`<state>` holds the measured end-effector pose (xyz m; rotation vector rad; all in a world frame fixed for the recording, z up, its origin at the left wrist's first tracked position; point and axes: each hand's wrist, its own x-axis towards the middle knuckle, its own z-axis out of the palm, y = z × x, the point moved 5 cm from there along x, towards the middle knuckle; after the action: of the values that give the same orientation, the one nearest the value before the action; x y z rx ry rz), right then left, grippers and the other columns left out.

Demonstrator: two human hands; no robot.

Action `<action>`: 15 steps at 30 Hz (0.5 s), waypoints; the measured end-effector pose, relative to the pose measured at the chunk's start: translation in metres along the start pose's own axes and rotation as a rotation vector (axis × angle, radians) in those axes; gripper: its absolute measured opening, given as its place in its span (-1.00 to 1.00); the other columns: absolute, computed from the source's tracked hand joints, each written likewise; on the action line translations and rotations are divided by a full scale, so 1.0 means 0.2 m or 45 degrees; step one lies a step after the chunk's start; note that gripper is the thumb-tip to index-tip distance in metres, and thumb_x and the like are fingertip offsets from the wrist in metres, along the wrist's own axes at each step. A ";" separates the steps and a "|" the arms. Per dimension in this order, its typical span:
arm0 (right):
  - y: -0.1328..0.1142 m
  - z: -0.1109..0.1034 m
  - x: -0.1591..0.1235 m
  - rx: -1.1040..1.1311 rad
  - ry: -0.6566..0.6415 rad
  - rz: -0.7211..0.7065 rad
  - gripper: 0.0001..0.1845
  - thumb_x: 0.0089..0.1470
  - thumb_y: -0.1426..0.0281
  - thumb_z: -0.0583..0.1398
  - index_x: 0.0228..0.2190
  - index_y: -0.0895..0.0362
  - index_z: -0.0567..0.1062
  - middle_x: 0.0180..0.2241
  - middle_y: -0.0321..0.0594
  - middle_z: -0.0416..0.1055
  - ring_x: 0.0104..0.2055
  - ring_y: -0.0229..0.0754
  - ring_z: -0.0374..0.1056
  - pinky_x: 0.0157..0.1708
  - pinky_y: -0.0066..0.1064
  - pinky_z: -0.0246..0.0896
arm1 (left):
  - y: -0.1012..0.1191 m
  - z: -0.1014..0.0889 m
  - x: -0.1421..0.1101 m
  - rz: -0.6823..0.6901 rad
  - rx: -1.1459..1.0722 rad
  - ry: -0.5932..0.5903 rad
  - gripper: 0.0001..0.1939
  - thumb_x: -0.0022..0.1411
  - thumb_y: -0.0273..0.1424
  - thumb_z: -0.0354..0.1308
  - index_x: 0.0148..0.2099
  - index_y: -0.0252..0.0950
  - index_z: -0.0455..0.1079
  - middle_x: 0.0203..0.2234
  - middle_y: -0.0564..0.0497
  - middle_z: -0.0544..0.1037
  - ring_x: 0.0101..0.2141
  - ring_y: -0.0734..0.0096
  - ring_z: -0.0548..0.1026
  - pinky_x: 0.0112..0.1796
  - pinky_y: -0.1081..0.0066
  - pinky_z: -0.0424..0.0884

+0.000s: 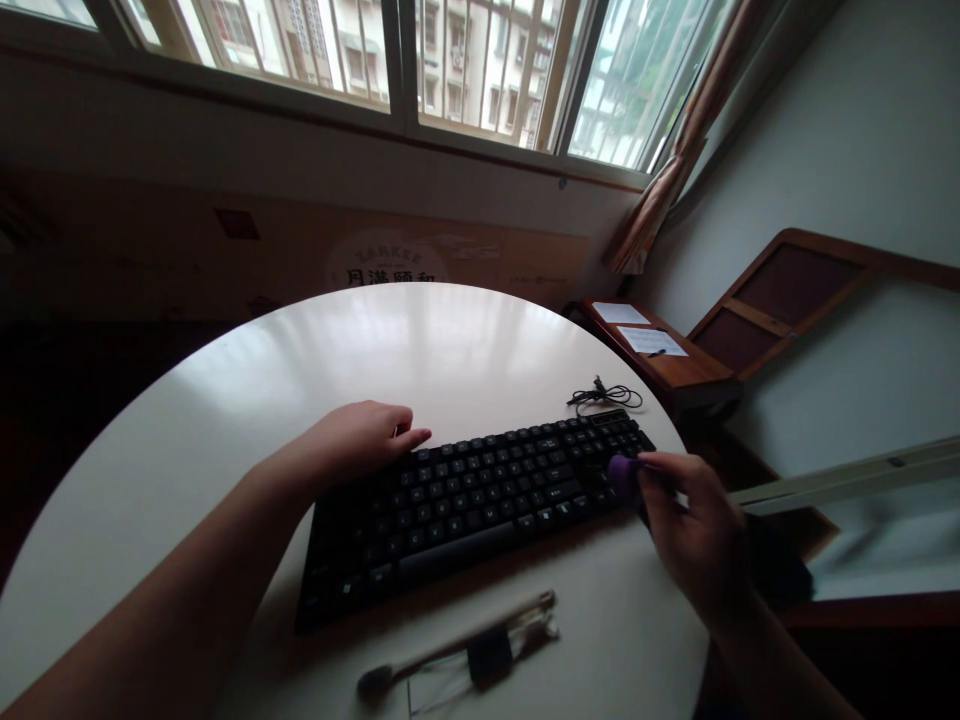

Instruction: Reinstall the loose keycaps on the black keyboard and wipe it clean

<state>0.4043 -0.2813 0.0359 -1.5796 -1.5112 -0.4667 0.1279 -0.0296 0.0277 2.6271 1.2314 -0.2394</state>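
A black keyboard [472,500] lies at a slant on the white round table [225,390]. My left hand [364,435] is at its far left edge, fingers curled and thumb lying along the edge; it seems to steady the keyboard. Between the thumb and fingers of my right hand [694,520] is a small purple thing [622,474], blurred, held over the number keys at the right end. Its exact kind I cannot make out. In front of the keyboard lies a long-handled brush [457,640] with a dark tip, beside a clear item with a black label [489,656].
A bundled black cable [606,394] sits behind the keyboard's right end. Beyond the table's right edge stands a wooden desk [675,355] with papers [651,340] and a pen. Barred windows [480,70] line the far wall, with a curtain [667,185] at their right.
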 end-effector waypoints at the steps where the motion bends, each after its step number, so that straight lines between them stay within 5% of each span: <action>1: -0.03 0.03 0.00 0.020 -0.076 -0.083 -0.87 0.25 0.43 0.21 -0.15 0.05 0.50 -0.23 -0.14 0.50 -0.16 -0.07 0.45 -0.12 -0.20 0.40 | 0.00 0.00 -0.01 0.010 -0.003 0.001 -0.46 0.29 0.09 -0.10 -0.34 -0.23 0.44 -0.38 -0.11 0.59 -0.41 0.19 0.48 -0.43 0.33 0.18; 5: -0.10 0.10 -0.07 0.029 -0.343 -0.337 -0.79 0.20 0.50 0.22 -0.12 0.07 0.52 -0.17 -0.10 0.54 -0.06 0.00 0.48 0.01 -0.05 0.36 | 0.03 -0.02 -0.03 0.045 -0.026 0.005 -0.46 0.30 0.09 -0.12 -0.33 -0.22 0.43 -0.38 -0.11 0.59 -0.41 0.19 0.48 -0.44 0.32 0.18; 15: -0.09 0.13 -0.12 0.057 -0.495 -0.379 -0.68 0.22 0.60 0.13 -0.06 0.06 0.46 -0.12 -0.18 0.61 0.12 -0.01 0.45 0.19 0.02 0.19 | 0.04 -0.02 -0.02 0.074 -0.055 0.049 -0.48 0.30 0.09 -0.09 -0.36 -0.21 0.42 -0.38 -0.10 0.59 -0.41 0.20 0.47 -0.44 0.32 0.16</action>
<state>0.3761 -0.2775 0.0093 -1.4722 -2.0545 -0.2946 0.1314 -0.0357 0.0330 2.6373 1.1571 -0.1516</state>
